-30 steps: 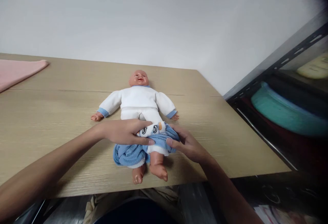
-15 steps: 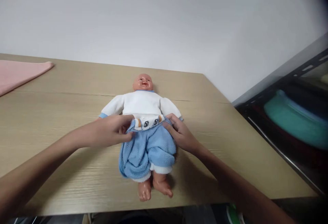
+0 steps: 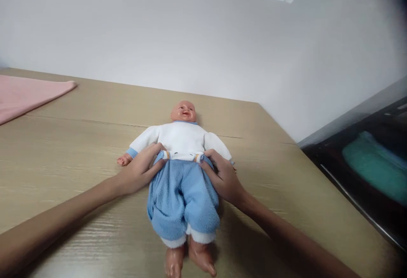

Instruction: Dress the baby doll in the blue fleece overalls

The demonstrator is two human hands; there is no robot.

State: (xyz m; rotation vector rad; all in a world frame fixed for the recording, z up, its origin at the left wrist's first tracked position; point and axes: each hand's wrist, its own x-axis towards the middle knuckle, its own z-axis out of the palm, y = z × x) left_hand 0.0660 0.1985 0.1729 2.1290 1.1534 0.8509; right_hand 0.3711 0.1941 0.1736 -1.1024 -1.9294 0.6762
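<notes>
A baby doll [image 3: 183,112] lies on its back, its feet toward me. It wears a white top [image 3: 182,136] with blue cuffs and fluffy blue trousers [image 3: 181,197] with white hems. My left hand [image 3: 141,170] pinches the waistband at the trousers' left side. On the opposite side, my right hand [image 3: 224,176] grips the same waistband between thumb and fingers. Between the hands, the waistband lies across the doll's middle over the lower edge of the top. Both bare feet stick out below the hems.
The doll rests on a wooden table [image 3: 79,155] set against a pale wall [image 3: 143,36]. Pink cloth [image 3: 32,93] lies at the far left. Beyond the table's right edge stands a dark rack with a blurred teal object [image 3: 375,168] on it.
The waistband has been drawn up, so its printed front now mostly disappears and the blue trouser front looks smoother. Both hands keep their hold. The camera view has tilted up slightly.
</notes>
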